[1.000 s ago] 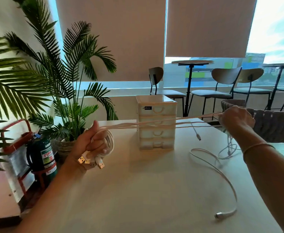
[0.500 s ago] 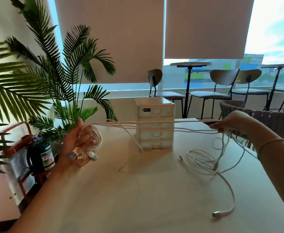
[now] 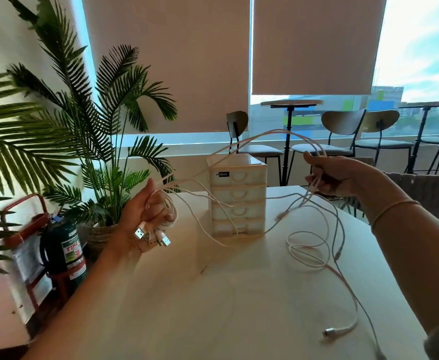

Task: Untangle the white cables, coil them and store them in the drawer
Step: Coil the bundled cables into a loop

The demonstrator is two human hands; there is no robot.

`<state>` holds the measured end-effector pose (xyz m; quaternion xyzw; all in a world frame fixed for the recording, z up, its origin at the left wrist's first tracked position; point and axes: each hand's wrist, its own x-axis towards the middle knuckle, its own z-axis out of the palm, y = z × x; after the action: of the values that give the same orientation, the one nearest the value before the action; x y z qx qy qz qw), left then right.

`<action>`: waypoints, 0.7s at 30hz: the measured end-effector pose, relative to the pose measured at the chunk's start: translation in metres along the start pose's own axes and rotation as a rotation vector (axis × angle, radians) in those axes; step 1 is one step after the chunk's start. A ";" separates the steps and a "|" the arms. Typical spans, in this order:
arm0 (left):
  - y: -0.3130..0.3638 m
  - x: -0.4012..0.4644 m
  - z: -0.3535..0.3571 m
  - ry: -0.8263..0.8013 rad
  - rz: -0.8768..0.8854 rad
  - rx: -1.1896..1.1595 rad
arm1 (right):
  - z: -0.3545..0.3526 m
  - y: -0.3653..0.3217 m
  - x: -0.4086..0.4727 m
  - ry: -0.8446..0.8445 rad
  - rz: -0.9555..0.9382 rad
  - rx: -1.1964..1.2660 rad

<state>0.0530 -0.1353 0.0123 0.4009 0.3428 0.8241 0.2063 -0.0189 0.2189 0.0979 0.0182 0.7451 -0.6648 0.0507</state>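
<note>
While the drawer unit [image 3: 238,197] stands mid-bench, white cables [image 3: 265,136] are arched over it, gripped left of it by the left hand [image 3: 148,216] (USB plugs dangling) and right of it by the right hand [image 3: 335,178]; slack is looped on the bench [image 3: 213,307] toward its right edge.

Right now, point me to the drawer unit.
The drawer unit stands at the centre of the head view, upright on the white table, between the left hand and right hand, with the white cables arching over it.
</note>
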 end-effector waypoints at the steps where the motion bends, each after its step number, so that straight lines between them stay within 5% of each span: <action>1: -0.002 0.001 0.000 0.015 0.002 0.014 | 0.000 -0.002 0.000 -0.020 -0.016 -0.002; 4: -0.001 -0.001 -0.004 0.069 0.018 0.029 | 0.001 -0.006 -0.004 0.025 -0.059 -0.350; 8: 0.009 -0.013 -0.012 0.050 -0.002 -0.031 | -0.020 0.005 0.012 0.446 -0.071 -1.086; 13: 0.017 -0.021 -0.014 0.023 -0.003 -0.062 | -0.036 0.023 0.024 0.713 -0.019 -1.004; 21: -0.001 0.000 0.008 0.054 -0.064 -0.053 | -0.007 0.044 0.072 -0.051 0.300 -1.707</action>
<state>0.0594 -0.1316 0.0148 0.3619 0.3391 0.8363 0.2338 -0.0865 0.2284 0.0484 0.0571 0.9776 0.1353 0.1507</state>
